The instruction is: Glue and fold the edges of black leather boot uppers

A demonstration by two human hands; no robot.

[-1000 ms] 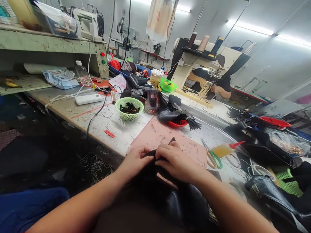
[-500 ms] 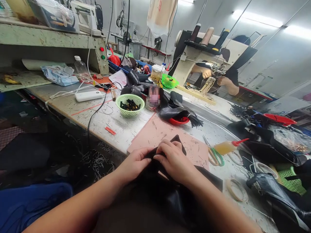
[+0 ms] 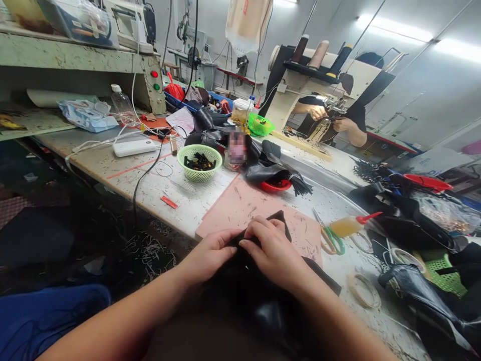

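A piece of black leather (image 3: 259, 313) hangs from both hands at the near edge of the table and drapes down toward my body. My left hand (image 3: 212, 253) pinches its upper edge between thumb and fingers. Close beside it, my right hand (image 3: 268, 245) grips the same edge with fingers curled over, and a dark corner of the leather sticks up past the knuckles. Beneath and beyond the hands lies a pink board (image 3: 259, 203). The fingertips partly hide the held edge.
Right of the board are scissors (image 3: 330, 240), a glue bottle (image 3: 345, 225) and a tape roll (image 3: 364, 291). A pale green basket (image 3: 199, 170) of small black parts stands beyond. Black leather pieces (image 3: 424, 291) fill the right side. A co-worker's hands (image 3: 343, 125) are at a sewing machine (image 3: 293, 95).
The view has shifted slightly. Both hands keep hold of the black leather in nearly the same place, and the pale gap below the right hand has shrunk.
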